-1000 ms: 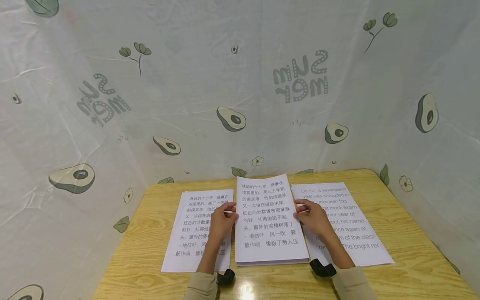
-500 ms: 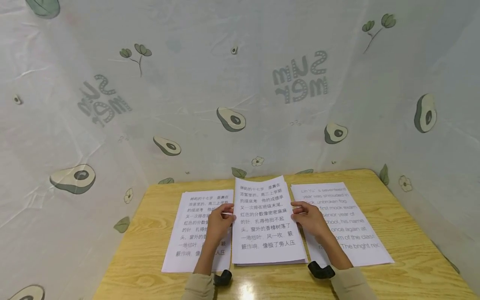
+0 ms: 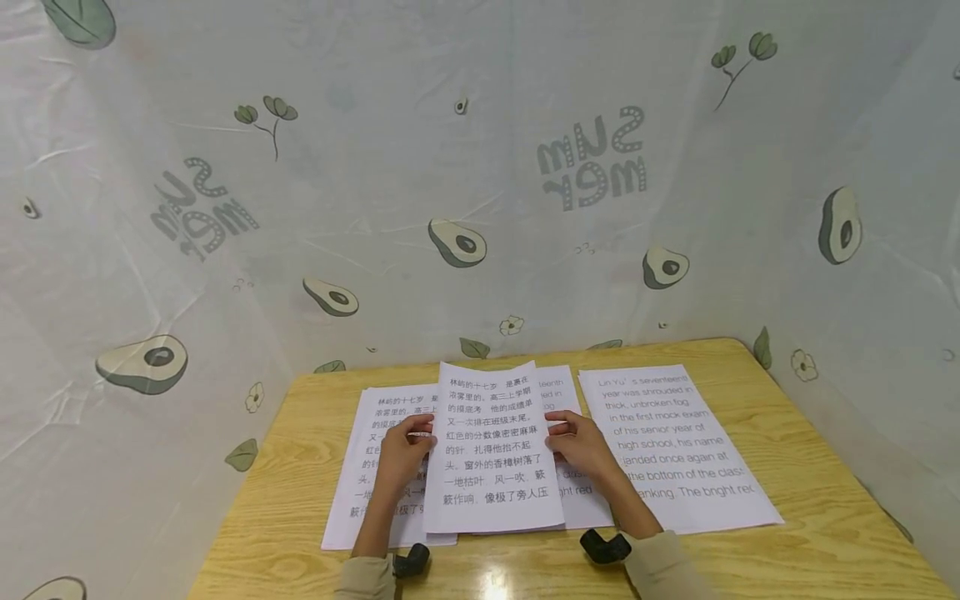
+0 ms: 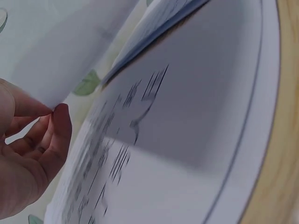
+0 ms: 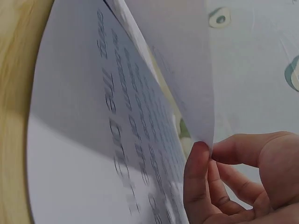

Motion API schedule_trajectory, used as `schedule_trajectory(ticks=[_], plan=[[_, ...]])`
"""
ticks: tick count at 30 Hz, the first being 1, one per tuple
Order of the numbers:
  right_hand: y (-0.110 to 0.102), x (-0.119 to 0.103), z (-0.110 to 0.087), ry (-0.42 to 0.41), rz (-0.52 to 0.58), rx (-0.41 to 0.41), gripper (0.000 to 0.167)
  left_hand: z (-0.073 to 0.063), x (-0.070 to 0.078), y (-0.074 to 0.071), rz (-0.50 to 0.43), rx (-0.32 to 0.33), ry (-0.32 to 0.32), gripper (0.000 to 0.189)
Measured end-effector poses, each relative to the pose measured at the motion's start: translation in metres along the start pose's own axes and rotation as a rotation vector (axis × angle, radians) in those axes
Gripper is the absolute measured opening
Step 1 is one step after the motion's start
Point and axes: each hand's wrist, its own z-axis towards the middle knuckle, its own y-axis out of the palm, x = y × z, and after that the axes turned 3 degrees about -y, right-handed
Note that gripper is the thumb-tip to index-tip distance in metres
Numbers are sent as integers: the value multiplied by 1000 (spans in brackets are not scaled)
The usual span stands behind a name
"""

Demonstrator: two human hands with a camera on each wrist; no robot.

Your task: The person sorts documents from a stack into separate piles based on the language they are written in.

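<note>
A sheet of paper [image 3: 491, 454] printed with Chinese characters is held up above the table between my two hands. My left hand [image 3: 402, 454] pinches its left edge between thumb and fingertips, as the left wrist view shows with the sheet [image 4: 70, 51] hanging clear of the pages below. On the opposite edge, my right hand [image 3: 583, 450] pinches the paper between thumb and index finger. Behind the sheet lies a middle stack [image 3: 585, 508] with English print, partly covered. The sheet also overlaps the right part of a left stack [image 3: 352, 475] of Chinese pages.
A right stack [image 3: 693, 450] of English-printed pages lies on the wooden table [image 3: 810, 467]. A pale curtain [image 3: 390, 167] with avocado prints stands around the table's back and sides. Black wrist devices [image 3: 606, 547] sit at both cuffs.
Both hands have lifted the Chinese sheet off the middle stack and carried it left, uncovering an English page beneath. It now overlaps the left stack. The view has shifted slightly.
</note>
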Motion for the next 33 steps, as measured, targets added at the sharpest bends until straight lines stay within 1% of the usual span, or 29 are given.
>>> schedule_trajectory(ticks=[7,11,16,22,26,33], plan=[[21,-2,-1,-15,18,-14,48,0,-13,-17,-25,9,-34,39],[32,-1,-2,-24,19,-16,46,1,-21,-27,-16,10,-46,39],[49,0,-2,-37,33,-22,45,1,-26,-41,-19,14,-61,41],[68,0,-3,-44,66,-45,47,0,-31,-59,4,22,-74,41],[80,-2,-3,-71,63,-64,48,1,-35,-71,20,35,-76,40],[98,-7,-3,-126,65,-87,49,5,-43,-93,64,13,-77,42]])
